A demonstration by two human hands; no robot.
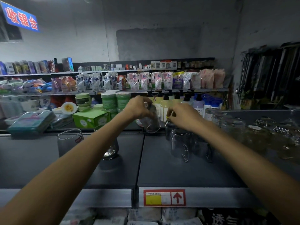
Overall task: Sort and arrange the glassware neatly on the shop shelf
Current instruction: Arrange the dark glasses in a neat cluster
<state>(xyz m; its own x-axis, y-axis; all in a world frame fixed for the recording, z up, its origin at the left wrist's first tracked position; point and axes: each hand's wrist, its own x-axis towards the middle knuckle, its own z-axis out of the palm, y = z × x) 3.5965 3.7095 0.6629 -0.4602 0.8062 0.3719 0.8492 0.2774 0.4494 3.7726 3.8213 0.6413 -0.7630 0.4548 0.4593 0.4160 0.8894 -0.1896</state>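
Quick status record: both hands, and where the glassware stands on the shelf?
left hand: grips tilted glass, mouth down, at far edge of shelf
right hand: pinches top of rear glass
mugs: inverted, clustered below right hand
tumbler: upright, left section
row: clear glasses, right side

Over the shelf [162,169], left hand [139,108] grips a tilted glass [152,124] — right hand [185,118] touches the clustered mugs [180,143].

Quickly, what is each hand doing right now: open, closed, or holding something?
Left hand: closed around a tilted glass.
Right hand: fingers curled on the top of a dark glass.
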